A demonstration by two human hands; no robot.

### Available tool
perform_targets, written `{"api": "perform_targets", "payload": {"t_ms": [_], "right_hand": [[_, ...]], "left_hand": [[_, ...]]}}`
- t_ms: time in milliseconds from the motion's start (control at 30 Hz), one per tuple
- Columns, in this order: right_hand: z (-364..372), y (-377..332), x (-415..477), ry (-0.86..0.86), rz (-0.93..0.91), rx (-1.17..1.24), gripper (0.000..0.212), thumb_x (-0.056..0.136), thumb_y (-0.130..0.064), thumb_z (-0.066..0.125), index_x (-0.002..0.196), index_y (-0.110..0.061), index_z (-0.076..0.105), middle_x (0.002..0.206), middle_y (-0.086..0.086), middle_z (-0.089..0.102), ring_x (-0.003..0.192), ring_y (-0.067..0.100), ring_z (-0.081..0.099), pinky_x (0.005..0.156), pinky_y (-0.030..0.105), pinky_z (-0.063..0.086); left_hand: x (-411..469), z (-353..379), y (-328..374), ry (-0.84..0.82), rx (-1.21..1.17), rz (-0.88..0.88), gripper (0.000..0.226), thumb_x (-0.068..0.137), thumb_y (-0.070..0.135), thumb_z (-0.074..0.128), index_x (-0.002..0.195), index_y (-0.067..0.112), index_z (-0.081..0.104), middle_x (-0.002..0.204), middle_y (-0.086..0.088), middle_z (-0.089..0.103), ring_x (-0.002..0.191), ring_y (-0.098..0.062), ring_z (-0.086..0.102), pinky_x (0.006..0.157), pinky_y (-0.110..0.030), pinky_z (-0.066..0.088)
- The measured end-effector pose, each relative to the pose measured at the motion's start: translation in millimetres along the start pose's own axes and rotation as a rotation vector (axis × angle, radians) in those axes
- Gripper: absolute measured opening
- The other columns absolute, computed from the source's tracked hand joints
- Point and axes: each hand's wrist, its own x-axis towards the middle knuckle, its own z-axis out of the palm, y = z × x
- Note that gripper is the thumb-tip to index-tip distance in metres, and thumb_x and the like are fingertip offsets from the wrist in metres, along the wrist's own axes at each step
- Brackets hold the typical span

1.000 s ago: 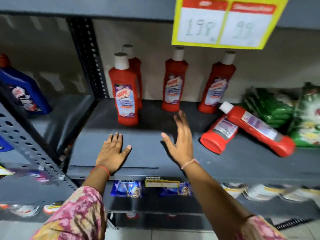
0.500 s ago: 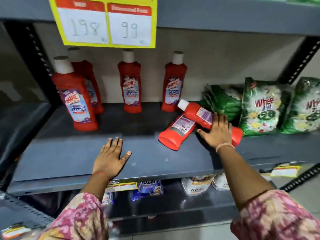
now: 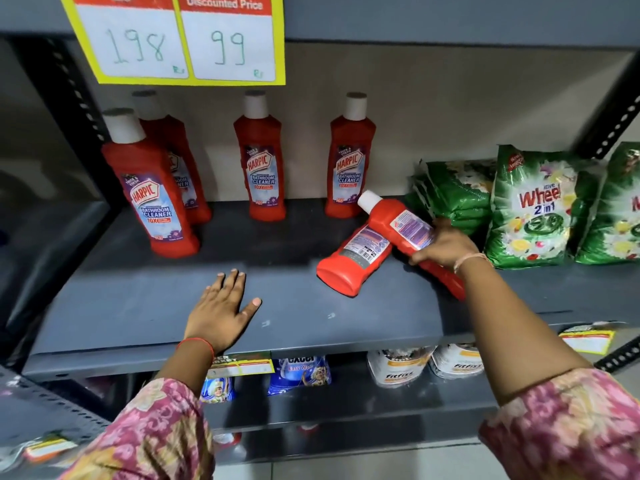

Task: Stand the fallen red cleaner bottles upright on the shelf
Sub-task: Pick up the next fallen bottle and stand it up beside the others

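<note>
Two red cleaner bottles lie fallen on the grey shelf (image 3: 145,306). The upper fallen bottle (image 3: 391,216) has its white cap pointing up and left, and my right hand (image 3: 440,245) is wrapped around its middle. Under it lies the other fallen bottle (image 3: 353,265), base towards me. My left hand (image 3: 221,311) rests flat on the shelf with fingers spread, holding nothing. Several upright red bottles stand behind: one at the front left (image 3: 149,192), one behind it (image 3: 180,168), one in the middle (image 3: 261,161) and one at the right (image 3: 351,157).
Green detergent bags (image 3: 533,209) fill the right side of the shelf, close to the fallen bottles. A yellow price sign (image 3: 180,39) hangs from the shelf above. Pouches and tubs (image 3: 398,365) sit on the shelf below. A perforated black post (image 3: 72,109) borders the left side.
My right hand reached right from the shelf's middle and closed around the upper fallen bottle. My left hand stayed flat on the shelf. The view swung right and moved closer.
</note>
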Motion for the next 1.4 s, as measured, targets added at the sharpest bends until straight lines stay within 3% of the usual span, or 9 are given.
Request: {"api": "perform_targets", "payload": {"t_ms": [267, 400, 567, 667, 967, 1067, 1200, 1333, 1400], "right_hand": [[-2.5, -88.0, -22.1, 0.257, -0.119, 0.226, 0.078, 0.046, -0.046, 0.082, 0.108, -0.008, 0.055, 0.11, 0.017, 0.063, 0.098, 0.031, 0.062, 0.082, 0.043, 0.053], [17.3, -166.5, -27.5, 0.395, -0.199, 0.502, 0.083, 0.051, -0.037, 0.084, 0.111, 0.003, 0.044, 0.117, 0.02, 0.057, 0.106, 0.031, 0.057, 0.086, 0.034, 0.047], [74.0, -239.3, -31.5, 0.376, -0.201, 0.645, 0.094, 0.052, -0.036, 0.085, 0.119, 0.006, 0.034, 0.127, 0.024, 0.046, 0.118, 0.035, 0.046, 0.097, 0.039, 0.042], [109.0, -262.0, -30.4, 0.441, -0.149, 0.647, 0.089, 0.05, -0.036, 0.085, 0.114, 0.002, 0.035, 0.12, 0.021, 0.047, 0.112, 0.036, 0.047, 0.088, 0.039, 0.044], [167.8, -280.8, -22.7, 0.639, -0.097, 0.559, 0.107, 0.051, -0.053, 0.079, 0.131, -0.003, 0.027, 0.12, 0.019, 0.044, 0.103, 0.037, 0.051, 0.07, 0.044, 0.051], [183.1, -274.8, -26.0, 0.616, -0.004, 0.467, 0.115, 0.049, -0.062, 0.076, 0.134, -0.005, 0.024, 0.122, 0.022, 0.044, 0.108, 0.038, 0.046, 0.081, 0.049, 0.047], [199.3, -259.9, -30.8, 0.522, 0.019, 0.411, 0.111, 0.053, -0.047, 0.078, 0.137, -0.004, 0.02, 0.115, 0.023, 0.047, 0.104, 0.039, 0.046, 0.085, 0.047, 0.044], [203.4, -254.7, -32.9, 0.44, -0.098, 0.513, 0.107, 0.056, -0.033, 0.074, 0.141, -0.009, 0.013, 0.127, 0.022, 0.046, 0.116, 0.039, 0.04, 0.093, 0.046, 0.044], [204.2, -252.8, -32.5, 0.376, -0.194, 0.648, 0.103, 0.059, -0.02, 0.072, 0.142, -0.013, 0.011, 0.139, 0.02, 0.037, 0.128, 0.036, 0.032, 0.104, 0.042, 0.035]], "left_hand": [[-2.2, -10.2, -27.1, 0.01, -0.077, -0.033, 0.063, 0.096, 0.044, 0.03, 0.147, 0.014, 0.01, 0.159, -0.005, 0.007, 0.147, -0.021, 0.001, 0.121, -0.037, 0.005], [-9.0, -24.4, -73.8, 0.019, -0.038, -0.112, 0.063, 0.096, 0.044, 0.03, 0.147, 0.014, 0.01, 0.159, -0.005, 0.006, 0.147, -0.021, 0.0, 0.121, -0.037, 0.004], [-7.3, -28.2, -93.2, 0.015, -0.031, -0.114, 0.065, 0.095, 0.047, 0.029, 0.148, 0.017, 0.007, 0.16, -0.002, 0.004, 0.147, -0.019, -0.002, 0.121, -0.035, 0.003], [-3.5, -25.9, -94.5, 0.033, -0.007, -0.101, 0.066, 0.095, 0.048, 0.03, 0.148, 0.016, 0.008, 0.16, -0.003, 0.006, 0.147, -0.02, 0.001, 0.12, -0.036, 0.005], [-2.4, -17.6, -99.6, 0.052, 0.0, -0.092, 0.066, 0.094, 0.051, 0.026, 0.147, 0.019, 0.004, 0.16, 0.0, 0.003, 0.147, -0.018, -0.003, 0.12, -0.034, 0.001], [-2.9, -17.5, -99.4, 0.054, 0.005, -0.096, 0.066, 0.094, 0.052, 0.025, 0.147, 0.019, 0.003, 0.16, 0.001, 0.003, 0.147, -0.018, -0.003, 0.12, -0.034, 0.002], [-2.6, -17.7, -98.7, 0.051, 0.003, -0.09, 0.067, 0.094, 0.052, 0.024, 0.147, 0.019, 0.003, 0.16, 0.001, 0.002, 0.147, -0.018, -0.004, 0.12, -0.034, 0.001], [-2.5, -18.0, -98.9, 0.051, 0.002, -0.088, 0.067, 0.094, 0.053, 0.024, 0.148, 0.019, 0.003, 0.16, 0.001, 0.002, 0.147, -0.018, -0.005, 0.12, -0.034, 0.001], [-2.6, -17.9, -99.4, 0.048, 0.0, -0.089, 0.067, 0.093, 0.053, 0.024, 0.148, 0.019, 0.003, 0.16, 0.001, 0.002, 0.147, -0.018, -0.005, 0.12, -0.034, 0.0]]}}
